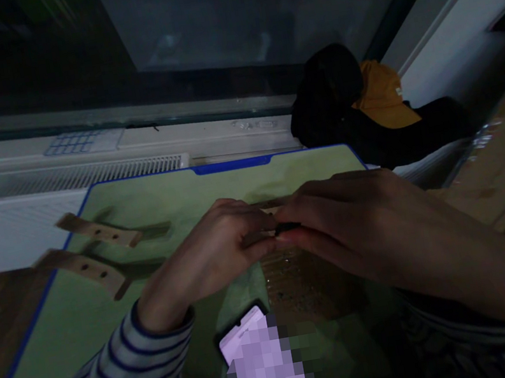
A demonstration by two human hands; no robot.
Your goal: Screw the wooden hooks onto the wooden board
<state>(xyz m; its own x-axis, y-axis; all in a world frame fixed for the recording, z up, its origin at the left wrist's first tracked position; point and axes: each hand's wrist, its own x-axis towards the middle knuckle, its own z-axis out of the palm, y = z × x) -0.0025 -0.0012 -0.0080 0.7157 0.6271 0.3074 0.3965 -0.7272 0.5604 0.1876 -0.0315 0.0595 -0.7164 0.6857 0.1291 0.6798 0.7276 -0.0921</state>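
My left hand (229, 238) and my right hand (339, 216) meet over the middle of the table. Both are closed, with fingertips pinched together. Between my right thumb and forefinger sits a small dark piece (287, 227), too small and dim to name. What my left fingers grip is hidden where the fingertips meet. Below the hands lies a brown cardboard piece (302, 284) with dark specks on it. Nearer to me a phone (242, 336) with a lit screen lies on the table, its lower part blurred out.
Two curved wooden pieces with holes, one farther (101, 231) and one nearer (85, 267), are at the left side of the green, blue-edged table (156, 192). Behind it are a radiator (133, 168) and window. A mustard cap (385, 96) rests on dark items; cardboard (503, 153) stands right.
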